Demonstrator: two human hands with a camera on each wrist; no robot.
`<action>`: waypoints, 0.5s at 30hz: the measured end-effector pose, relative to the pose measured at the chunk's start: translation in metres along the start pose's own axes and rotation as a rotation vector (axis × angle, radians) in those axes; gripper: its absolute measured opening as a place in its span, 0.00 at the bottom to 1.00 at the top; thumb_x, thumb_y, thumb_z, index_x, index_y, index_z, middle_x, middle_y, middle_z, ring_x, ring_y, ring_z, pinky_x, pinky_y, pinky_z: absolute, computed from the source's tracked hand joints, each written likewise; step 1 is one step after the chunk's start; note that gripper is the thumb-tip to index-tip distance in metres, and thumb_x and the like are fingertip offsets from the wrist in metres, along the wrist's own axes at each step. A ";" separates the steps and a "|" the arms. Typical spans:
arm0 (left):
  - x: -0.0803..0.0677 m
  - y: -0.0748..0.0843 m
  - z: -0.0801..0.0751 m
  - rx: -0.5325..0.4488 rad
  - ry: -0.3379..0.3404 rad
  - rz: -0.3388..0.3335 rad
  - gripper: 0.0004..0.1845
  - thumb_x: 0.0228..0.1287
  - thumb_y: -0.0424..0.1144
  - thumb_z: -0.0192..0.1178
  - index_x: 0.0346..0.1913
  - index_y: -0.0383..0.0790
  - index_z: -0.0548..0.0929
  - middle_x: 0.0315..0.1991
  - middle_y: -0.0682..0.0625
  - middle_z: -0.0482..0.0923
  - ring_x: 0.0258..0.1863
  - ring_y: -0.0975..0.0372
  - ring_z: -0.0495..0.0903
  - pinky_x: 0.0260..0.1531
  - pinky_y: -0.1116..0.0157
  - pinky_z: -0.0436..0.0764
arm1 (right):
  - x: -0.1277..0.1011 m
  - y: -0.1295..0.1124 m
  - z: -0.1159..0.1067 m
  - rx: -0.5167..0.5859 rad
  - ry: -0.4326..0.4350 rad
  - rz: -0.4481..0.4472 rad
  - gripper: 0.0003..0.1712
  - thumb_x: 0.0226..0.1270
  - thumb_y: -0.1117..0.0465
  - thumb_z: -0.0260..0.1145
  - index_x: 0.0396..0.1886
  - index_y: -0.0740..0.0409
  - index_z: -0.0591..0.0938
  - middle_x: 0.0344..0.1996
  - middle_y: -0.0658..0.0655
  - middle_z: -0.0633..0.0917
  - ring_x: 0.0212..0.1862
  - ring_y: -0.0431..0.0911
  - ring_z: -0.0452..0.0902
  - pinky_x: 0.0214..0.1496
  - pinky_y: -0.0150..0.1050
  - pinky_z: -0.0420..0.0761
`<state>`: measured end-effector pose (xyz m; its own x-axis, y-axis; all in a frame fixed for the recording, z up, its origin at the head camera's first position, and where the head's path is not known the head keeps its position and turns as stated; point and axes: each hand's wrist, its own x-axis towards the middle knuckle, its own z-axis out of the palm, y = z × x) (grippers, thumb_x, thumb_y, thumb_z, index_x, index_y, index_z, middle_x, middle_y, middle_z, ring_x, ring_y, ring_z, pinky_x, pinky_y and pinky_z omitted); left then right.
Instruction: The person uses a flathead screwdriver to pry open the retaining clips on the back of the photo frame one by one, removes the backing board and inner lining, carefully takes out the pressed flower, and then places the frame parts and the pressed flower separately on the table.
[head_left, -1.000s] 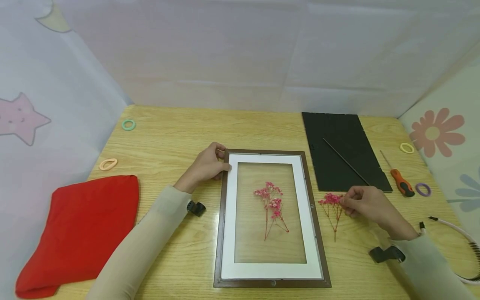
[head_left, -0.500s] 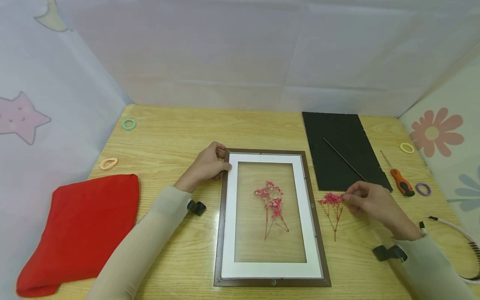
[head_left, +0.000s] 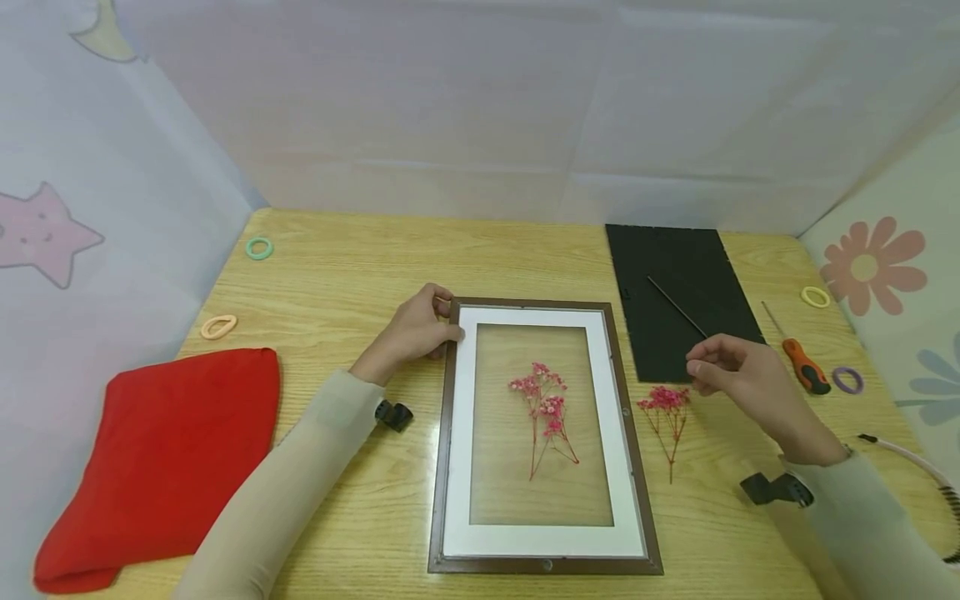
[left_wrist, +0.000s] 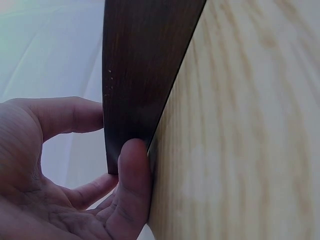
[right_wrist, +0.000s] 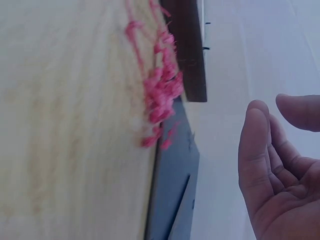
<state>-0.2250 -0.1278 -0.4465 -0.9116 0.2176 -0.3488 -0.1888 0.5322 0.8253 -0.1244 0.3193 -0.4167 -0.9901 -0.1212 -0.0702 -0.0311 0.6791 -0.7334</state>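
Note:
A brown picture frame (head_left: 648, 508) lies on the table with a white mat (head_left: 540, 542) around a clear pane (head_left: 517, 500). Pink dried flowers (head_left: 552, 407) lie within the pane area. At the frame's far left corner, my left hand (head_left: 411, 327) holds the edge, thumb and fingers against it in the left wrist view. My right hand (head_left: 742, 379) hovers right of the frame, near the black board's front edge. A gap shows between its thumb and bent fingers (right_wrist: 254, 145), with nothing held. Just below it, a second pink dried flower sprig (head_left: 666, 400) rests on the table.
A black board (head_left: 675, 250) with a thin dark rod (head_left: 675, 304) on it lies at the back right. Beside it are an orange-handled screwdriver (head_left: 805, 367) and a purple ring (head_left: 848, 381). A red cloth (head_left: 165, 467) lies at left; a headband (head_left: 911, 457) at right.
My right hand has let go of the loose sprig and moved up and slightly right, away from it. The sprig stays in place. My left hand has not moved.

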 end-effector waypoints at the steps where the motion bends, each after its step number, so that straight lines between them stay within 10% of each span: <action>1: 0.000 0.000 0.000 0.001 0.000 0.002 0.37 0.60 0.39 0.67 0.70 0.43 0.64 0.60 0.45 0.71 0.26 0.58 0.79 0.28 0.64 0.85 | 0.002 -0.004 0.000 0.010 -0.007 0.006 0.15 0.75 0.54 0.64 0.49 0.62 0.80 0.34 0.54 0.88 0.34 0.42 0.86 0.38 0.33 0.88; 15: 0.002 -0.001 0.000 0.023 -0.003 0.003 0.36 0.61 0.39 0.67 0.70 0.44 0.64 0.60 0.46 0.71 0.27 0.58 0.80 0.27 0.65 0.86 | 0.037 -0.061 0.023 0.070 -0.109 -0.017 0.19 0.73 0.51 0.66 0.53 0.59 0.81 0.41 0.63 0.87 0.40 0.50 0.86 0.44 0.37 0.88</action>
<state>-0.2265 -0.1281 -0.4480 -0.9109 0.2218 -0.3479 -0.1775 0.5504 0.8158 -0.1558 0.2573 -0.3901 -0.9688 -0.2123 -0.1279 -0.0339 0.6245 -0.7803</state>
